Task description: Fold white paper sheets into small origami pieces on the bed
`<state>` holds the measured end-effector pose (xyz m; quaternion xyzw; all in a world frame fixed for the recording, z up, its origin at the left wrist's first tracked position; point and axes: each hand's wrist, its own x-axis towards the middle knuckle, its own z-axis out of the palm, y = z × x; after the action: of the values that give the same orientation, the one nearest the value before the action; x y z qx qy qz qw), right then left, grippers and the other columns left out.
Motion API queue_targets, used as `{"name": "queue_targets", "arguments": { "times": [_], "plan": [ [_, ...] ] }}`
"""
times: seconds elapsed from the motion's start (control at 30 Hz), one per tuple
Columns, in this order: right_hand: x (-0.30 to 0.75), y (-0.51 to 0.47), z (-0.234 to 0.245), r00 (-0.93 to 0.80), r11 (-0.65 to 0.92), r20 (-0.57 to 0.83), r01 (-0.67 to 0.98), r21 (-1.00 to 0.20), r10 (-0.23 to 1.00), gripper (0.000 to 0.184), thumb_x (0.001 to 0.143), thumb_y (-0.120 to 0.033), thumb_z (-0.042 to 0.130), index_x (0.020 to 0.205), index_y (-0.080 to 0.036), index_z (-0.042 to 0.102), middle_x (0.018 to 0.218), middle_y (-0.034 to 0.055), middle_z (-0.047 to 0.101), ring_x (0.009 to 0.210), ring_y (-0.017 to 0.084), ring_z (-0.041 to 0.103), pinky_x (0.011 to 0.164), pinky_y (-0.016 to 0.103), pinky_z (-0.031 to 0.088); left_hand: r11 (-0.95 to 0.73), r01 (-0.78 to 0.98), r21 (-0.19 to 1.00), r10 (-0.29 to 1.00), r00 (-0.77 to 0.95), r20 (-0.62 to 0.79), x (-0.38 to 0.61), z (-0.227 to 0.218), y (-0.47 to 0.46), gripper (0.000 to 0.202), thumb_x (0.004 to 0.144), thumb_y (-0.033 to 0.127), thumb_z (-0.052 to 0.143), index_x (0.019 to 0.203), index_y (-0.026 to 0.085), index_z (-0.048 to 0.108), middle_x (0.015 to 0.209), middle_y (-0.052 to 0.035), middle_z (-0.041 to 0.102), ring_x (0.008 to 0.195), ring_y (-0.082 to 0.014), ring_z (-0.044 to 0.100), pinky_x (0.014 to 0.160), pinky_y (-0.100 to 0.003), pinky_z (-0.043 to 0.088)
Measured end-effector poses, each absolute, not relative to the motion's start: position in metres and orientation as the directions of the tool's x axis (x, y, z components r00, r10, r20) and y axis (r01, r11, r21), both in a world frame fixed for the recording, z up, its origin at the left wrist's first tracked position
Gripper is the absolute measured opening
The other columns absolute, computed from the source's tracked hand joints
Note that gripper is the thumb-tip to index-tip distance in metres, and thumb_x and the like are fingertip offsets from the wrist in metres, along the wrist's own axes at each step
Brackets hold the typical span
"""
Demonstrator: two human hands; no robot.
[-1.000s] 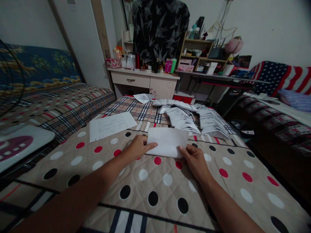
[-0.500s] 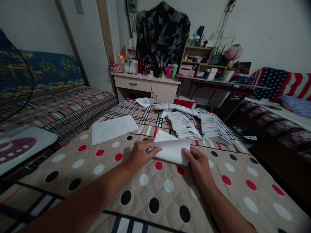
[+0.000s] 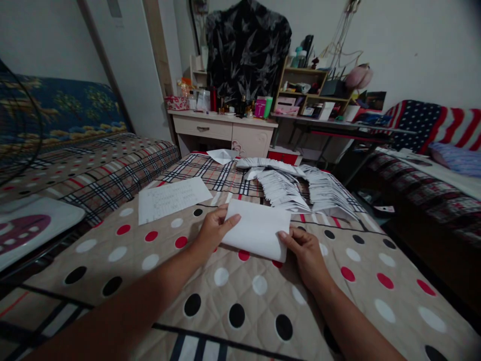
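A white sheet of paper [image 3: 258, 228], folded over into a rectangle, is held just above the dotted bedcover. My left hand [image 3: 217, 225] grips its left edge, thumb on the front face and fingers behind. At the lower right edge, my right hand [image 3: 302, 246] pinches it the same way. The fingers behind the paper are partly hidden. Beyond it lie fanned piles of folded papers [image 3: 283, 191], with another fanned pile [image 3: 328, 193] to their right. A sheet with handwriting [image 3: 173, 199] rests flat to the left of my left hand.
A folded white paper [image 3: 222, 156] lies near the bed's far end. Behind stands a white dresser [image 3: 203, 129] crowded with bottles and boxes. A white board with a pink oval [image 3: 41, 228] is at the left, and a second bed [image 3: 432, 185] at the right.
The paper's upper part, loose and curled before, now lies folded flat as one rectangle. My left hand has shifted slightly left and up along its edge; my right hand has barely moved.
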<state>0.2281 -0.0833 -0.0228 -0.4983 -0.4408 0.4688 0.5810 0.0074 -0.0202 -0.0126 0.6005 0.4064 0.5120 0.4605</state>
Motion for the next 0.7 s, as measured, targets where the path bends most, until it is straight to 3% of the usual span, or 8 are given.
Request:
{"name": "queue_targets", "arguments": {
  "times": [0.07,0.13,0.3,0.5,0.7],
  "plan": [
    [0.228,-0.083,-0.023,0.185,0.101,0.084,-0.083,-0.991,0.979,0.023,0.071,-0.039,0.077,0.066,-0.017,0.072,0.088,0.0047,0.070,0.074,0.017,0.058,0.062,0.026,0.045,-0.121,0.017,0.993,0.980,0.161,0.117,0.007,-0.017,-0.020,0.036,0.070,0.049,0.072,0.067,0.013,0.069,0.069,-0.0039,0.062,0.063,-0.0148,0.053,0.056,-0.025,0.039],
    [0.228,-0.082,-0.023,0.218,0.142,0.124,-0.069,-0.987,0.968,0.020,0.072,-0.039,0.076,0.071,-0.019,0.074,0.103,0.0056,0.069,0.086,0.020,0.061,0.068,0.028,0.048,-0.108,0.036,0.994,0.981,0.165,0.100,0.007,-0.022,-0.019,0.036,0.067,0.048,0.075,0.063,0.013,0.069,0.060,-0.0020,0.059,0.057,-0.0129,0.049,0.053,-0.024,0.035],
    [0.227,-0.080,-0.024,0.252,0.126,0.100,-0.088,-0.988,0.963,0.024,0.074,-0.039,0.073,0.092,-0.023,0.077,0.112,0.0062,0.068,0.093,0.023,0.061,0.071,0.032,0.052,-0.142,0.032,0.989,0.980,0.145,0.136,0.012,-0.024,-0.023,0.032,0.067,0.045,0.076,0.062,0.013,0.070,0.062,-0.0020,0.061,0.057,-0.0118,0.048,0.052,-0.023,0.034],
    [0.225,-0.079,-0.021,0.244,0.163,0.151,-0.034,-0.986,0.958,0.018,0.073,-0.038,0.074,0.078,-0.022,0.078,0.115,0.0078,0.065,0.106,0.028,0.058,0.084,0.039,0.052,-0.019,-0.164,0.986,0.997,0.074,0.031,0.017,-0.021,-0.028,0.042,0.068,0.055,0.073,0.065,0.013,0.069,0.059,-0.0009,0.060,0.055,-0.0117,0.049,0.051,-0.022,0.034],
    [0.225,-0.079,-0.021,0.202,0.151,0.142,-0.028,-0.988,0.969,0.022,0.075,-0.040,0.071,0.071,-0.019,0.076,0.114,0.0086,0.066,0.106,0.027,0.059,0.083,0.035,0.051,0.085,-0.362,0.928,0.996,0.039,-0.077,0.017,-0.020,-0.024,0.048,0.066,0.056,0.075,0.082,0.011,0.072,0.068,-0.0041,0.068,0.060,-0.0141,0.056,0.055,-0.024,0.041]
  ]
}}
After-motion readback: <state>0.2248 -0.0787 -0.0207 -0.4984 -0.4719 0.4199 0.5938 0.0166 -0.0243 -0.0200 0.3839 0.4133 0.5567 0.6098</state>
